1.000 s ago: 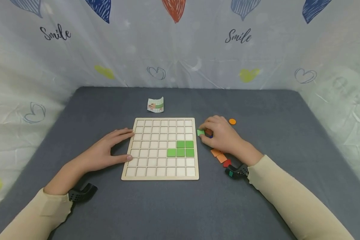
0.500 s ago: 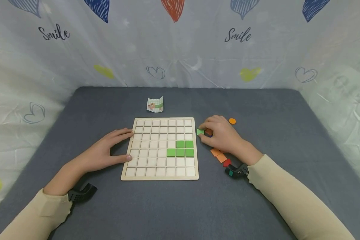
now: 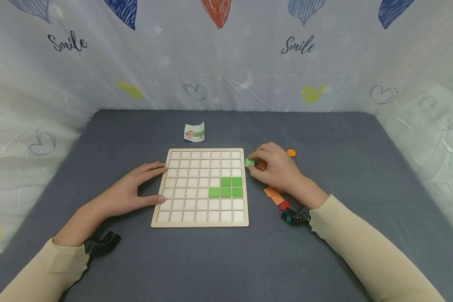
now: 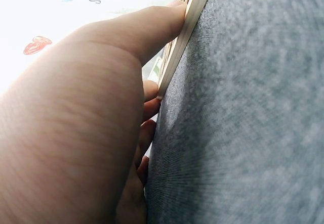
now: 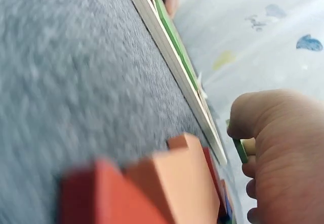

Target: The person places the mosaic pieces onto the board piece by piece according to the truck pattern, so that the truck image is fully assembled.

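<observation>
A grey surface [image 3: 136,264] bears a gridded wooden board [image 3: 201,204], lying flat. The left hand [image 3: 132,191] touches its left edge, grip spread wide, holding nothing; the right hand [image 3: 275,165], just past the right edge, has its grip narrowed to a pinch. A printed card [image 3: 194,132] lies beyond the board. Five green squares [image 3: 225,192] occupy cells toward its right; in the pinch, near the board's right edge, a lighter green tile [image 3: 249,162].

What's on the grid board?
Five green squares lie on the grid board, right of centre; cells beneath are hidden. The left hand covers bits of its left edge.
</observation>
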{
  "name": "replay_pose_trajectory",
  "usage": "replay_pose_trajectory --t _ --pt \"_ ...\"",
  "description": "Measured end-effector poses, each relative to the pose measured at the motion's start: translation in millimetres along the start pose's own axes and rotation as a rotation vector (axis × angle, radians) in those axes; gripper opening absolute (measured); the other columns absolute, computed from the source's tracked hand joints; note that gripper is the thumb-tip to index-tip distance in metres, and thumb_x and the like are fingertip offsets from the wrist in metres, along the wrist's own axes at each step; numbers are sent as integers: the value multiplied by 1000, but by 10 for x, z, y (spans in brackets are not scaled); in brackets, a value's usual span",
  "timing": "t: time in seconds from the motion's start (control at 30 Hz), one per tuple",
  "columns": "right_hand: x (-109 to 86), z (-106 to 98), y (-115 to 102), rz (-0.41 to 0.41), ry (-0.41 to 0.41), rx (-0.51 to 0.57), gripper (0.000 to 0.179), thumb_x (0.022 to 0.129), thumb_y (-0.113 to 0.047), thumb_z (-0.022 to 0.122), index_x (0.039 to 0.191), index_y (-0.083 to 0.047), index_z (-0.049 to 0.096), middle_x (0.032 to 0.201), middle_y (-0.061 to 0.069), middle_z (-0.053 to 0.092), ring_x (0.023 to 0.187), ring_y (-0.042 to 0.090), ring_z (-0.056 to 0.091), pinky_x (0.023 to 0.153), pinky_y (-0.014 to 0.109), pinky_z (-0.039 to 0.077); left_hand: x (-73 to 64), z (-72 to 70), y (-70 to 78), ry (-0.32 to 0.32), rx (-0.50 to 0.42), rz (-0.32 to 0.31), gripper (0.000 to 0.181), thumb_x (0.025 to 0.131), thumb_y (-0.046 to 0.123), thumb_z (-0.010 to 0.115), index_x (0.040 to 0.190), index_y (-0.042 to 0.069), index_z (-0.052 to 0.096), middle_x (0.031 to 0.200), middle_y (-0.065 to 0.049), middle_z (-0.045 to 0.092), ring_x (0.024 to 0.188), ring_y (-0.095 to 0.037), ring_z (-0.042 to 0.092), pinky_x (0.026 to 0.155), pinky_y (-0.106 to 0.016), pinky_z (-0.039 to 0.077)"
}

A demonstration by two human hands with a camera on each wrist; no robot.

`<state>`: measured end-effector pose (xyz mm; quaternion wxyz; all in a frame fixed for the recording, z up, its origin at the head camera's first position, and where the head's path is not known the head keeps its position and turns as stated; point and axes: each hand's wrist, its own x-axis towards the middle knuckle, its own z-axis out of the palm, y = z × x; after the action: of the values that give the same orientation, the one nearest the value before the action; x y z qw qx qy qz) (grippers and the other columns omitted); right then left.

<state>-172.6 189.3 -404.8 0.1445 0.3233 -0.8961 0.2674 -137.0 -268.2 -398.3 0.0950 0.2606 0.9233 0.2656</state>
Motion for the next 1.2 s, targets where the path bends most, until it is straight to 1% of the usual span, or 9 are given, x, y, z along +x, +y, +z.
replay_pose_trajectory --t 0.13,0.4,0.57,0.73,0.83,0.93,1.0,1.07,1.2 --pt "3 16 -87 -20 26 44 17 98 -18 81 111 -7 84 106 5 74 97 24 61 85 42 54 3 6 -7 -2 6 -6 90 97 53 84 170 20 43 178 -8 30 164 -47 17 122 -78 24" --pt "83 133 -310 -114 51 99 17 97 -17 80 110 -7 84 104 5 74 103 27 65 87 44 55 -6 43 -49 5 -11 0 90 95 53 85 169 20 45 176 -8 32 164 -45 20 121 -78 25" --pt "115 208 -419 -113 38 103 16 97 -18 79 109 -9 84 104 2 75 103 24 66 89 41 56 -3 32 -38 13 -2 10 89 96 51 85 169 19 46 176 -9 33 163 -44 24 120 -75 28" --pt "132 252 -481 -110 41 100 14 95 -17 80 107 -11 85 100 -1 75 98 22 65 83 37 55 21 35 -36 11 -3 16 89 96 51 85 169 21 45 176 -7 33 163 -44 22 121 -75 28" --pt "162 299 -521 -98 20 101 14 96 -17 79 107 -12 85 100 -2 75 99 20 65 86 36 55 14 31 -40 14 -13 18 88 97 49 85 169 21 45 176 -7 33 164 -44 22 121 -75 27" --pt "196 338 -560 -80 -31 99 15 98 -20 78 108 -12 85 100 -3 74 99 18 64 89 35 53 24 22 -37 13 -10 23 88 97 48 86 169 20 45 176 -8 33 163 -43 23 121 -75 28" --pt "206 367 -587 -77 -59 103 16 98 -22 78 109 -12 85 98 -3 73 97 17 63 88 35 53 27 25 -34 10 -9 23 88 97 49 85 169 20 45 176 -7 33 163 -43 23 121 -75 28" --pt "225 391 -611 -88 -69 104 15 98 -21 79 108 -11 85 96 -2 72 93 17 63 86 36 53 33 30 -34 8 -5 21 89 97 51 85 170 21 44 176 -6 32 164 -43 21 122 -75 27" --pt "254 437 -650 -103 -79 91 14 97 -21 80 106 -11 85 94 -2 73 91 17 63 89 41 53 32 32 -37 9 -11 14 89 96 50 85 169 21 45 176 -6 32 164 -44 20 123 -76 24"
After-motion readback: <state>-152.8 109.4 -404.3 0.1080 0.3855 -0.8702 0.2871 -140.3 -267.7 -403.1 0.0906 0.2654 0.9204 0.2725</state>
